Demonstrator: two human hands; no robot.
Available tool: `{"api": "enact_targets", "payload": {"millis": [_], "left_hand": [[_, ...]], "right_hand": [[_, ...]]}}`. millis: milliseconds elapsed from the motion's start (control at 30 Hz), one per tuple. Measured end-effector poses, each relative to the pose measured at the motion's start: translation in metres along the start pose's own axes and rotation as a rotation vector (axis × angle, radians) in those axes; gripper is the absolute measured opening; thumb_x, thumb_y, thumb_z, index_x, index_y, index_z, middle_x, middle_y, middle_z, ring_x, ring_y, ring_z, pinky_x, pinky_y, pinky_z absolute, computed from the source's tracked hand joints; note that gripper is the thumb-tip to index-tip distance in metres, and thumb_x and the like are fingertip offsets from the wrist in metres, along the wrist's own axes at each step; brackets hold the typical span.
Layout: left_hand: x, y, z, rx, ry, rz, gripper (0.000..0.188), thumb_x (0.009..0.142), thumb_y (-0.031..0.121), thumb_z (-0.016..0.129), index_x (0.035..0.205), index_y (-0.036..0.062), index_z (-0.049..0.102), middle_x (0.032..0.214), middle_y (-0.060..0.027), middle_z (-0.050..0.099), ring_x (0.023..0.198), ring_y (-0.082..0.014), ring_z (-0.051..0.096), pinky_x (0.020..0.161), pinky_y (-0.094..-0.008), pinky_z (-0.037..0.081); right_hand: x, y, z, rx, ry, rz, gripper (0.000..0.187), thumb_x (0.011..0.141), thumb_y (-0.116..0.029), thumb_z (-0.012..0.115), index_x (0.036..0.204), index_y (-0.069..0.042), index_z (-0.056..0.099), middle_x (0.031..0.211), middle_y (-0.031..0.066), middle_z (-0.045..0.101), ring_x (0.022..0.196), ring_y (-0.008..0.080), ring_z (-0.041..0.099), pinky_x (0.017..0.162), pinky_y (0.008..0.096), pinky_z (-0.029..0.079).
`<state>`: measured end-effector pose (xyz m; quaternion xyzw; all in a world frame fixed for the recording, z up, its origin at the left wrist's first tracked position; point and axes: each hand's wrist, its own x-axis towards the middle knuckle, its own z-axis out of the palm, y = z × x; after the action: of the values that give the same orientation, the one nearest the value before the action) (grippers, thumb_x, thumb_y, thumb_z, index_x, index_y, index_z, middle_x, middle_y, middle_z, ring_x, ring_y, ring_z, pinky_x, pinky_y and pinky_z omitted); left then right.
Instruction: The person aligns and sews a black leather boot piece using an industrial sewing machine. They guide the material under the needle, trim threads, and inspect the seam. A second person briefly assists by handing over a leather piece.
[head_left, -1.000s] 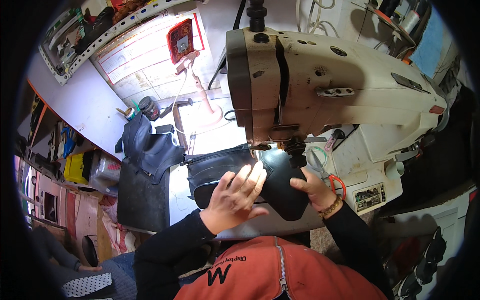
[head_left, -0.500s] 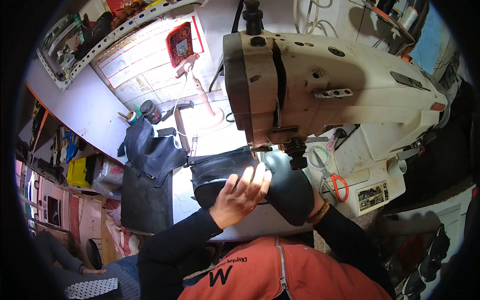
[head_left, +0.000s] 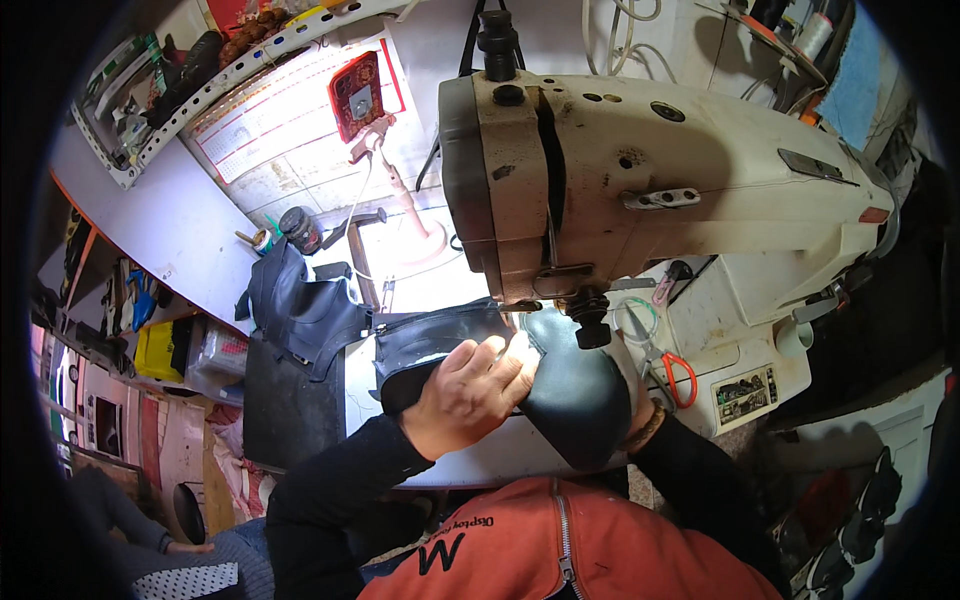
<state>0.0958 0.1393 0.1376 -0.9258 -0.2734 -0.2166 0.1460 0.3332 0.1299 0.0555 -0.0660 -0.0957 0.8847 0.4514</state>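
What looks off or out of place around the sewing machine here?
Nothing looks spilled or broken. The sewing machine head is grimy and stained at its needle end. The orange-handled scissors lie loose on the machine bed. The left hand presses the black leather piece under the needle; the right hand is mostly hidden behind it.

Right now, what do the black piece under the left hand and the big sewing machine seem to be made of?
The black curved shoe-upper piece looks like smooth leather or imitation leather: soft sheen, bends without creasing. The cream sewing machine seems painted metal: hard body, worn, stained paint. The left hand presses the piece.
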Motion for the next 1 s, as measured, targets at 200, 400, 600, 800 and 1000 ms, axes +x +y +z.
{"api": "enact_targets", "payload": {"millis": [200, 400, 600, 800, 1000], "left_hand": [[0.002, 0.016, 0.003, 0.092, 0.006, -0.073, 0.035, 0.084, 0.014, 0.059, 0.117, 0.0071, 0.069, 0.121, -0.0088, 0.067, 0.104, -0.0236, 0.060, 0.085, -0.0329, 0.048], [0.000, 0.025, 0.003, 0.119, 0.016, -0.135, 0.035, 0.084, 0.014, 0.059, 0.117, 0.0063, 0.068, 0.120, -0.0094, 0.068, 0.102, -0.0240, 0.060, 0.085, -0.0337, 0.047], [0.000, 0.024, 0.001, 0.094, -0.001, -0.122, 0.037, 0.083, 0.014, 0.059, 0.118, 0.0058, 0.068, 0.121, -0.0096, 0.067, 0.103, -0.0241, 0.060, 0.086, -0.0338, 0.046], [0.000, 0.026, 0.000, 0.090, -0.015, -0.134, 0.039, 0.082, 0.013, 0.059, 0.119, 0.0061, 0.068, 0.123, -0.0093, 0.066, 0.105, -0.0238, 0.060, 0.086, -0.0337, 0.046], [-0.001, 0.025, 0.000, 0.072, -0.022, -0.127, 0.039, 0.081, 0.012, 0.060, 0.119, 0.0068, 0.068, 0.120, -0.0081, 0.067, 0.105, -0.0235, 0.060, 0.086, -0.0337, 0.046]], "right_hand": [[-0.064, -0.068, 0.080, -1.437, 0.286, -0.479, 0.029, 0.102, -0.012, 0.044, 0.118, 0.002, 0.064, 0.111, 0.0094, 0.068, 0.102, 0.0154, 0.061, 0.090, 0.0331, 0.048], [-0.164, -0.169, 0.173, -2.272, 0.747, -1.545, 0.033, 0.104, -0.023, 0.051, 0.122, 0.001, 0.064, 0.121, 0.0135, 0.065, 0.114, 0.0221, 0.061, 0.103, 0.0349, 0.045], [-0.210, -0.431, 0.203, -2.570, 1.558, -1.359, 0.039, 0.102, -0.032, 0.056, 0.123, 0.001, 0.063, 0.120, 0.0142, 0.066, 0.109, 0.0217, 0.064, 0.095, 0.0301, 0.047], [-0.211, -0.576, 0.157, -2.794, 1.392, -0.441, 0.033, 0.102, -0.022, 0.052, 0.104, 0.009, 0.064, 0.083, 0.0170, 0.065, 0.076, 0.0256, 0.060, 0.075, 0.0335, 0.047], [-0.224, -0.537, 0.146, -2.826, 1.158, -0.799, 0.034, 0.103, -0.022, 0.051, 0.113, 0.009, 0.060, 0.100, 0.0219, 0.066, 0.088, 0.0308, 0.064, 0.085, 0.0350, 0.048]]}}
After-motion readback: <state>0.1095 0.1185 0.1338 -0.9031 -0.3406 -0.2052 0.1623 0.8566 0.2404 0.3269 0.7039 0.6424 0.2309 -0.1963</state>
